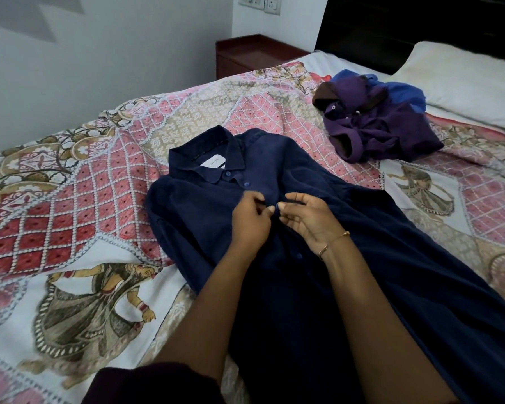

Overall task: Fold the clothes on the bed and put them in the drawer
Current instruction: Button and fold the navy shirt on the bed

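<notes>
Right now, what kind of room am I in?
Most likely a bedroom: a bed with a patterned cover, a white pillow against a dark headboard, and a bedside cabinet. Both hands pinch a navy shirt laid flat.

My left hand (252, 220) and right hand (306, 218) pinch the navy shirt (318, 287) placket mid-chest on the bed (70, 199).

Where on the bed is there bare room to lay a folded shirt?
Bare bedspread lies left of the navy shirt, and between its collar and the purple clothes pile. Crowded: mid-shirt, where both hands work.
</notes>
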